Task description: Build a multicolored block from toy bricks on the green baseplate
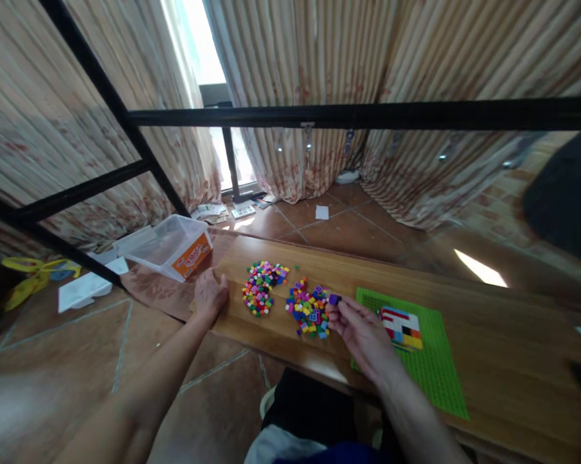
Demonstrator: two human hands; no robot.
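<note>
The right hand [360,327] pinches a dark purple plastic block [334,299], likely light, hard; hold its sides. The left hand [211,293] lies open at the counter's [507,348] left edge.

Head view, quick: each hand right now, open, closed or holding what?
Left hand: on the table at its left end; nothing seen held, open or curled can't be told.
Right hand: closed, pinching a dark purple brick.

The right hand [365,332] hides part of the green baseplate [438,374]; upper right, the frame cuts off a blurred dark shape [565,193], possibly a chair back.
</note>
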